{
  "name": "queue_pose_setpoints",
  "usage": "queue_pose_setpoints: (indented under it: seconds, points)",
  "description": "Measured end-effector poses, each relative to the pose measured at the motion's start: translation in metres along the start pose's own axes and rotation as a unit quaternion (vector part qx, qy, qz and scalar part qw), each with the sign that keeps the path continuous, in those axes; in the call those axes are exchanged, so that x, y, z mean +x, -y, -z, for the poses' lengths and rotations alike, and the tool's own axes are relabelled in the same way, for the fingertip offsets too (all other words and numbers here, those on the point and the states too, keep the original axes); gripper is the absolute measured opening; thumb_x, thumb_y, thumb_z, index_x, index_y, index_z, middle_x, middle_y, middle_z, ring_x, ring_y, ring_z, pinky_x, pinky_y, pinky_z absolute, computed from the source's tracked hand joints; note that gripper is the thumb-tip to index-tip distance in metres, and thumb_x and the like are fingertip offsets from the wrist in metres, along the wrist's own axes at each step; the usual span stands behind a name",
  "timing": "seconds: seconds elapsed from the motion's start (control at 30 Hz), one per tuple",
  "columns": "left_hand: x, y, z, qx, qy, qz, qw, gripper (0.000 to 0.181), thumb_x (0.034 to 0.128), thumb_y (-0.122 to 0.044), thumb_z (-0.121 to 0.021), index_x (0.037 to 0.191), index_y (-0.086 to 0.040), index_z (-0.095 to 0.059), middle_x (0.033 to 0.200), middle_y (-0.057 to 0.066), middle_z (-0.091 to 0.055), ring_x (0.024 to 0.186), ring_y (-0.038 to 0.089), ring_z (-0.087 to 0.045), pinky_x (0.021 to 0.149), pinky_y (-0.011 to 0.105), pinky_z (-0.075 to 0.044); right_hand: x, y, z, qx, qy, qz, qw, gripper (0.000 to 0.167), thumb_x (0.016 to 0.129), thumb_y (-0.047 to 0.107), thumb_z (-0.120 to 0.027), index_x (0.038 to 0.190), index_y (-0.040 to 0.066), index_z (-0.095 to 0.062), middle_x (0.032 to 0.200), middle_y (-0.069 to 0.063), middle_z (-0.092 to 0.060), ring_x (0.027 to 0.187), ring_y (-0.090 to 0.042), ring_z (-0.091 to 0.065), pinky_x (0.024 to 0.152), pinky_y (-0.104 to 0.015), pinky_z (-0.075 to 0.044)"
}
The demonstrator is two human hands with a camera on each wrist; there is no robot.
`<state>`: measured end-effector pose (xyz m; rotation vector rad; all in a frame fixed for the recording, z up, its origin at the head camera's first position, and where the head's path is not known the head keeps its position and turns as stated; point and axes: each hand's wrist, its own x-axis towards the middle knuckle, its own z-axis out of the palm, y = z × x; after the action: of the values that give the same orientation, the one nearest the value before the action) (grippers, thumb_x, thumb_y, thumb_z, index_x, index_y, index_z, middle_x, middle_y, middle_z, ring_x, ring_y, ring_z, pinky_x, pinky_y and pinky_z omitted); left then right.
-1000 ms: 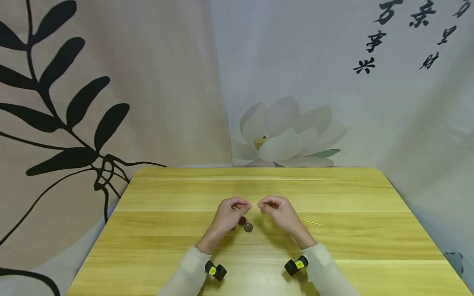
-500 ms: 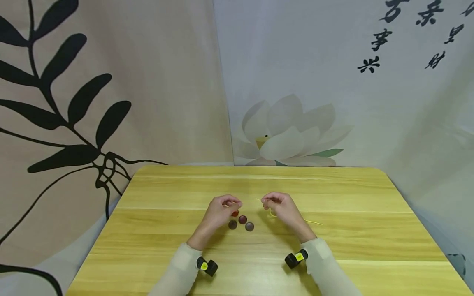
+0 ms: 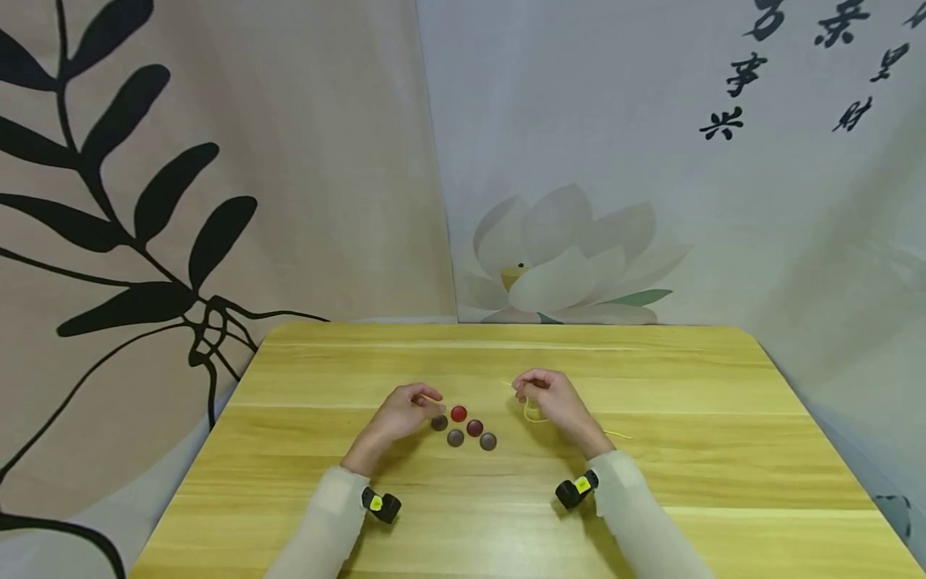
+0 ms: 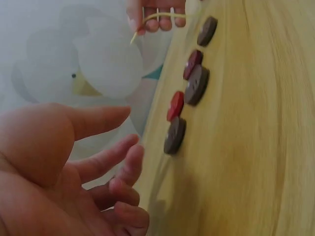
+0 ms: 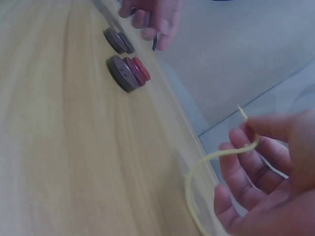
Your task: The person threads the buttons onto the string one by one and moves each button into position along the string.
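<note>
Several round buttons lie grouped on the table: a bright red button point(image 3: 459, 413), a dark red button point(image 3: 474, 428) and grey-brown ones point(image 3: 488, 441). Just left of the group is my left hand point(image 3: 405, 412), its thumb and fingers apart and nothing between them in the left wrist view; the nearest grey-brown button point(image 4: 174, 135) is beyond the fingertips. My right hand point(image 3: 553, 399) pinches a yellow cord point(image 5: 212, 156) between thumb and forefinger, a short tip sticking out past them. The cord loops down below the fingers and its far part passes behind the wrist.
The wooden table point(image 3: 325, 378) reaches back to a curtain printed with dark leaves, a pale lotus and black characters. A black device with a yellow mark is strapped at each wrist, over light sleeves.
My left hand has moved left, off the buttons, uncovering the bright red one and a grey-brown one. The right hand, still pinching the cord, has risen slightly away from the left.
</note>
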<state>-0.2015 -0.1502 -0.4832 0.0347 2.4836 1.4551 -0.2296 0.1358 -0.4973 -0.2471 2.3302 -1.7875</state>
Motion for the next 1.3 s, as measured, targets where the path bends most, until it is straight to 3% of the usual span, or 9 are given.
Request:
queue_pose_setpoints:
  seconds: [0.23, 0.53, 0.8, 1.1, 1.3]
  points:
    - [0.003, 0.009, 0.004, 0.013, 0.022, 0.000, 0.9997, 0.026, 0.0916, -0.020, -0.070, 0.113, -0.006, -0.067, 0.096, 0.007, -0.064, 0.089, 0.021, -0.058, 0.076, 0.033, -0.044, 0.008, -0.008, 0.006, 0.021, -0.008, -0.020, 0.9996, 0.021, 0.100, 0.010, -0.057, 0.108, -0.006, -0.068, 0.096, -0.021, -0.067, 0.084, -0.026, -0.062, 0.068, -0.026, -0.048]
    - [0.004, 0.012, 0.001, 0.042, 0.021, 0.012, 0.9988, 0.022, 0.0882, -0.022, -0.074, 0.106, -0.010, -0.069, 0.091, 0.004, -0.061, 0.085, 0.019, -0.056, 0.072, 0.033, -0.043, 0.011, -0.014, 0.011, 0.034, -0.012, -0.044, 0.9984, 0.019, 0.097, 0.006, -0.058, 0.106, -0.006, -0.068, 0.099, -0.018, -0.068, 0.085, -0.019, -0.061, 0.078, -0.028, -0.050]
    - [0.006, 0.015, 0.001, 0.050, 0.033, -0.002, 0.9982, 0.021, 0.0854, -0.021, -0.078, 0.102, -0.012, -0.070, 0.084, 0.004, -0.055, 0.076, 0.019, -0.049, 0.067, 0.033, -0.038, 0.014, -0.017, 0.013, 0.051, 0.000, -0.048, 0.9975, 0.019, 0.096, 0.004, -0.059, 0.106, -0.009, -0.067, 0.097, -0.016, -0.068, 0.086, -0.020, -0.062, 0.079, -0.030, -0.051]
    - [0.006, 0.014, 0.002, 0.058, 0.048, 0.007, 0.9971, 0.017, 0.0857, -0.021, -0.078, 0.099, -0.014, -0.071, 0.083, 0.004, -0.053, 0.075, 0.019, -0.047, 0.066, 0.033, -0.037, 0.011, -0.016, 0.012, 0.044, 0.013, -0.046, 0.9979, 0.019, 0.095, 0.006, -0.061, 0.106, -0.008, -0.068, 0.092, -0.008, -0.069, 0.088, -0.019, -0.061, 0.081, -0.031, -0.049]
    - [0.007, 0.014, 0.001, 0.059, 0.041, 0.003, 0.9974, 0.014, 0.0856, -0.019, -0.078, 0.096, -0.014, -0.071, 0.081, 0.004, -0.053, 0.074, 0.019, -0.047, 0.066, 0.033, -0.036, 0.012, -0.017, 0.013, 0.050, 0.019, -0.044, 0.9976, 0.020, 0.096, 0.006, -0.061, 0.105, -0.011, -0.066, 0.089, -0.006, -0.068, 0.086, -0.019, -0.061, 0.078, -0.030, -0.049]
